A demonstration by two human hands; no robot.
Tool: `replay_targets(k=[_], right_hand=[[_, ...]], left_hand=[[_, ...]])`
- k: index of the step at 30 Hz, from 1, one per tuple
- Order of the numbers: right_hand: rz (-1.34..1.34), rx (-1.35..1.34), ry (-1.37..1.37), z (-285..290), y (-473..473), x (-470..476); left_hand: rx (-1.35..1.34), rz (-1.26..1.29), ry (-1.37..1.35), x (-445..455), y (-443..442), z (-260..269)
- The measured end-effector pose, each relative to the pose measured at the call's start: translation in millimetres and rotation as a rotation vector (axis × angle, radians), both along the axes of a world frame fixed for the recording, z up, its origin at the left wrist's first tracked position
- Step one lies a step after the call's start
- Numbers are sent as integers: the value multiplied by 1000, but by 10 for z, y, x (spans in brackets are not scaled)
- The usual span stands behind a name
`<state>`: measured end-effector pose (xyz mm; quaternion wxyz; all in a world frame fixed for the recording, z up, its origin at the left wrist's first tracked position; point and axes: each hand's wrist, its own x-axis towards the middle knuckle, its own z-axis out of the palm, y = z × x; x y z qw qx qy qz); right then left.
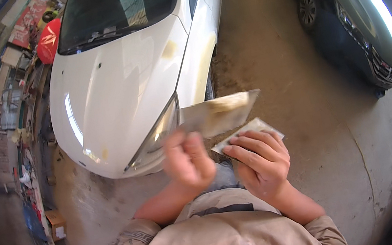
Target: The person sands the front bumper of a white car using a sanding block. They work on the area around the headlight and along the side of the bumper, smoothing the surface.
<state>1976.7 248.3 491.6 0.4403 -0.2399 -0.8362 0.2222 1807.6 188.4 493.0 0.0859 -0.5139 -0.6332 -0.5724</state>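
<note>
My left hand (188, 159), blurred by motion, grips a thin flat plate (199, 118) by its near left corner. A mound of cream-coloured paste, apparently body filler (230, 102), lies along the plate's far side. My right hand (263, 158) holds a flat rectangular spreader (255, 125), fingers across its upper face and thumb below. The spreader is just to the near right of the plate; whether the two touch is hard to tell. Beyond them stands a white car, its headlight (159, 135) behind the plate. Yellowish patches mark its hood (125, 79) and front fender (195, 71).
A dark car (367, 21) is parked on the right, past a strip of stained concrete floor (266, 51). Cluttered shelving (26, 109) and a cardboard box (56, 225) line the left side. A red rounded object (49, 41) stands beside the white car's windshield.
</note>
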Motion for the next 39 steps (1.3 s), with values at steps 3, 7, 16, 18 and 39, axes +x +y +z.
replay_targets(k=[3, 7, 16, 18, 39], right_hand=[[-153, -422, 270, -481, 573, -183], [-357, -1454, 785, -1335, 1616, -128], [-206, -1684, 920, -3558, 3819, -697], [-192, -1689, 884, -4035, 4379, -942], [-302, -1417, 521, -6195, 6702, -3234]], left_hand=[[258, 24, -306, -831, 719, -382], [118, -69, -693, -2210, 1725, -1090], [-118, 72, -941, -4058, 3231, -2842], [-136, 83, -869, -4259, 3532, -3057], [-21, 534, -678, -4591, 3839, -3102]])
